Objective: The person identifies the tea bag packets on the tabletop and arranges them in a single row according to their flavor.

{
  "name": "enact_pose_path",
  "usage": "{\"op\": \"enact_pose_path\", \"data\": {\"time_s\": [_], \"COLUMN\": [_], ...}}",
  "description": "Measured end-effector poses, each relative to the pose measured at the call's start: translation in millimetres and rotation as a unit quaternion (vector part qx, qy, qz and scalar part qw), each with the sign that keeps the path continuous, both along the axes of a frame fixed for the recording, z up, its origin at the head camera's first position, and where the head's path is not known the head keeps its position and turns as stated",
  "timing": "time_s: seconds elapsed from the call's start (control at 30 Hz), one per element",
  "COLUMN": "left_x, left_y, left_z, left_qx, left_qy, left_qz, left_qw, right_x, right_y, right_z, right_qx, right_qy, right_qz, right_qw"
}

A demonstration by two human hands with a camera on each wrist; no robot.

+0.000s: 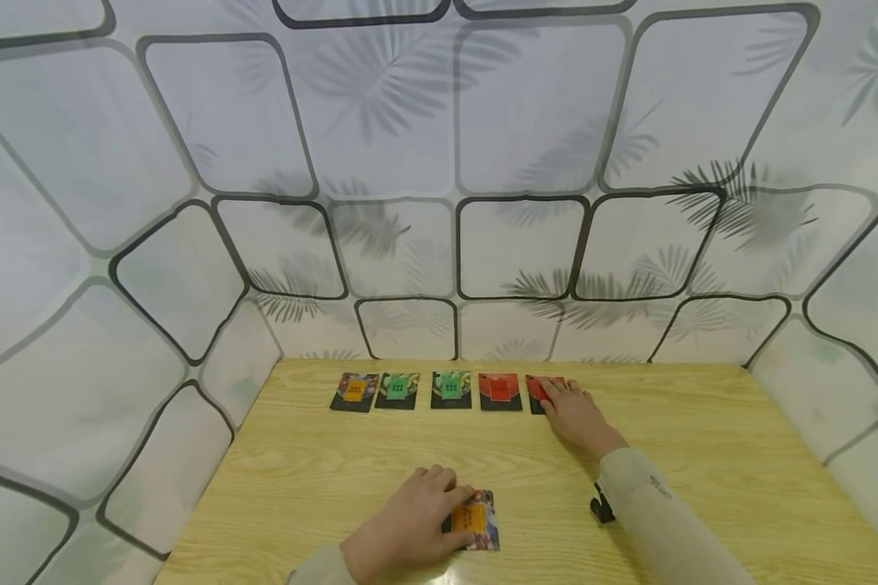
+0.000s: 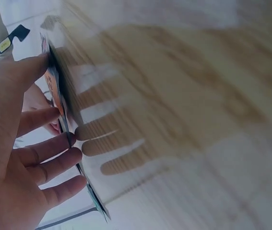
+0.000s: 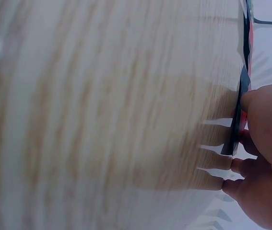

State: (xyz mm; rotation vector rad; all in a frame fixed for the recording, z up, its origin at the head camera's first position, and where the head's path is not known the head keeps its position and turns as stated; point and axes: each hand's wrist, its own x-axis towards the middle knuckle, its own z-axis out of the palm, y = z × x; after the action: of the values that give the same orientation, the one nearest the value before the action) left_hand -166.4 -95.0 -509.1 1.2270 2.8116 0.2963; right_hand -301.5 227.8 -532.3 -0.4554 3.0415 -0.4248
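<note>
My left hand (image 1: 420, 516) is low in the middle of the head view. Its thumb and index finger grip an orange-centred square card (image 1: 485, 520) from opposite sides, covering its left part. The left wrist view shows this card (image 2: 53, 84) edge-on, with the other fingers spread beside it. Farther off, my right hand (image 1: 576, 414) holds a red square card (image 1: 536, 396) at the right end of a row. In the right wrist view, the thumb is against this card (image 3: 239, 115), which tilts; the fingers hide part of it.
Left of the right hand, the row holds another red card (image 1: 500, 392), two green cards (image 1: 450, 390) (image 1: 397, 391) and an orange-centred card (image 1: 354, 392). They lie on a wood-grain table (image 1: 322, 463). Patterned cloth walls (image 1: 402, 244) stand around it. A black strap piece (image 1: 601, 505) hangs by the right sleeve.
</note>
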Motion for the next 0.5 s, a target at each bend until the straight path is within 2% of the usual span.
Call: {"op": "enact_pose_path", "data": {"time_s": [0.27, 0.5], "left_x": [-4.1, -6.5], "left_y": [-7.1, -18.5], "left_z": [-8.2, -12.8], "left_qx": [-0.008, -0.015], "left_qy": [0.013, 0.015], "left_qz": [0.039, 0.086], "left_qw": [0.9991, 0.9961], "right_x": [0.0, -1.2], "right_y": [0.4, 1.8], "right_z": [-0.2, -2.7], "right_qx": [-0.008, -0.014], "right_qy": [-0.004, -0.003], "right_qz": [-0.001, -0.002], "right_qw": [1.0, 1.0]}}
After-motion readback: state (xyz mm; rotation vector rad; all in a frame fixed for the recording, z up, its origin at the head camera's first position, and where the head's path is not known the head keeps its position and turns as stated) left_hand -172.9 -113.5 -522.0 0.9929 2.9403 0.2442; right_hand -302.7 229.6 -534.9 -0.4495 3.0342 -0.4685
